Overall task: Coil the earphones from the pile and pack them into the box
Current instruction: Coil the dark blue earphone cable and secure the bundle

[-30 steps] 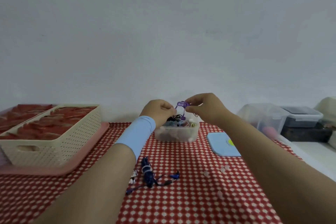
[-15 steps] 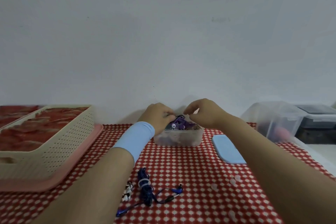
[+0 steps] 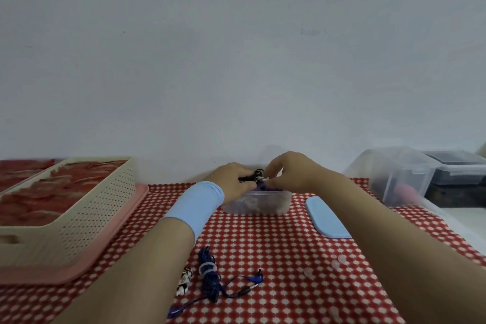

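1. A plain white wall (image 3: 236,47) is seen filling the upper half of the frame.
2. A red-and-white checked tablecloth (image 3: 276,244) is spread across the lower half.
3. A cream perforated basket (image 3: 86,208) on a pink tray (image 3: 126,221) is placed at centre left.
4. Both forearms are extended from the bottom edge toward frame centre, the left one wrapped in a light-blue wristband (image 3: 196,204).
5. The left hand (image 3: 232,181) and right hand (image 3: 292,173) are held over the clear box (image 3: 259,202), fingers curled; dark earphones (image 3: 253,176) seem pinched between them, though blurred.
6. A blue lid (image 3: 327,218) lies right of the box.
7. Coiled blue earphones (image 3: 210,279) rest at lower centre.
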`<move>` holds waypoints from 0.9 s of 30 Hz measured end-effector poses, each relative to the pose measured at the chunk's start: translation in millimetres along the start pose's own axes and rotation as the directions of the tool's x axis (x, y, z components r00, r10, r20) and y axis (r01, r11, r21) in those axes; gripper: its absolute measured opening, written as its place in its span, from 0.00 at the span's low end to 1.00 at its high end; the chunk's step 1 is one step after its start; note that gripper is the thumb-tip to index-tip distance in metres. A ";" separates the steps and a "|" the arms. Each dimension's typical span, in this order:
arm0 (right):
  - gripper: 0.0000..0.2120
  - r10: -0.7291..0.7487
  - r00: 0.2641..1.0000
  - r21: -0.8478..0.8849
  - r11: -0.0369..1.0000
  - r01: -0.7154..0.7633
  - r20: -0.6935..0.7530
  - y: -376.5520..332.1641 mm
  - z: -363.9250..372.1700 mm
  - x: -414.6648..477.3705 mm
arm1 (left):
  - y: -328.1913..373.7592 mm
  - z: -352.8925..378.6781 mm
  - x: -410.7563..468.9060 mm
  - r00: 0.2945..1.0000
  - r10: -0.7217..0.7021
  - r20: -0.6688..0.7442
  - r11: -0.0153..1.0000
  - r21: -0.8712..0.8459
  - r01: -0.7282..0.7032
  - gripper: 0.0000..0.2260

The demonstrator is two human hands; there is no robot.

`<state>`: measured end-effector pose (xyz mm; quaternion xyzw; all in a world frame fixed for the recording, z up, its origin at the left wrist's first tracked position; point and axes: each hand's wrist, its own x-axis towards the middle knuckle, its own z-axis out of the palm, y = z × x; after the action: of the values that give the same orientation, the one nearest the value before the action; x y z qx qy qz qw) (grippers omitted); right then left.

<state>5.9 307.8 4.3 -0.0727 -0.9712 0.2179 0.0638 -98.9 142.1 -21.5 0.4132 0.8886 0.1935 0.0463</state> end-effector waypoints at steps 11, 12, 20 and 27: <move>0.09 -0.107 0.984 0.029 0.993 0.112 -0.140 -28.4 -6.2 -26.2 | 16.6 -21.3 -45.9 0.993 -0.021 -0.118 1.000 -0.003 0.021 0.20; 0.08 -0.126 0.987 0.051 0.990 0.132 -0.097 -36.7 -5.7 -32.5 | 16.6 -20.8 -55.1 0.989 -0.014 -0.144 1.000 -0.021 0.011 0.17; 0.10 -0.118 0.955 0.005 0.993 0.121 0.272 -82.1 37.7 -72.4 | 6.5 -15.8 -131.4 0.991 -0.106 0.080 0.994 0.040 0.103 0.11; 0.22 -0.033 0.925 -0.057 0.997 0.059 0.378 -110.1 74.5 -86.3 | -13.6 -12.3 -166.4 0.974 -0.181 0.137 0.983 0.011 0.181 0.09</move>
<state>66.5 163.9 -22.8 -0.0090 -0.9736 0.1933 -0.1213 -2.8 5.2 -28.3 0.3428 0.9171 0.1601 0.1254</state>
